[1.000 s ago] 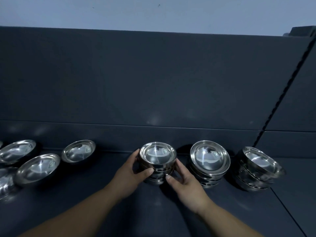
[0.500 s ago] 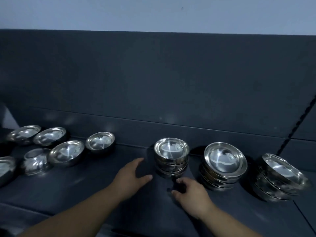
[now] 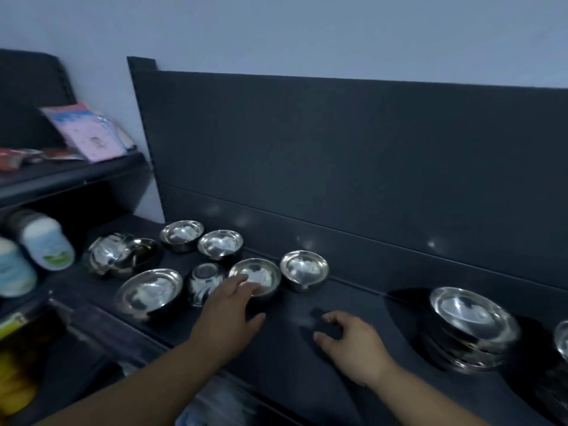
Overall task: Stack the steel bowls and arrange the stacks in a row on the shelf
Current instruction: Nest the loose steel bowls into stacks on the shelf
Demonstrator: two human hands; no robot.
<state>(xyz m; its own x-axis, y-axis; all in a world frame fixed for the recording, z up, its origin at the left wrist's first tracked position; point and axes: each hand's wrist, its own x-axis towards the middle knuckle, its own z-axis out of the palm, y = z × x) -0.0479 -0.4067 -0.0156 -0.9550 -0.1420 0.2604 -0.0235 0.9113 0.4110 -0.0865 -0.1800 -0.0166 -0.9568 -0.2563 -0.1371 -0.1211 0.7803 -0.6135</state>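
Note:
Several loose steel bowls lie on the dark shelf (image 3: 307, 339) at the left. My left hand (image 3: 229, 315) reaches over one of them, a steel bowl (image 3: 261, 276), with straight fingers touching its near rim. Another single bowl (image 3: 304, 269) sits just right of it, and a small overturned bowl (image 3: 204, 281) just left. My right hand (image 3: 353, 342) hovers low over the bare shelf with loosely curled fingers, holding nothing. A stack of bowls (image 3: 470, 327) stands at the right; a second stack (image 3: 562, 339) is cut off by the frame edge.
A dark back panel (image 3: 338, 164) runs behind the shelf. A neighbouring rack on the left holds white bottles (image 3: 46, 241) and a pink packet (image 3: 86, 130). More bowls (image 3: 181, 235) sit near the back left, and a big bowl (image 3: 147, 290) near the front edge.
Both hands let go of the stack of bowls. My view and my left hand swung left to the loose bowls; my right hand trailed along over the bare shelf.

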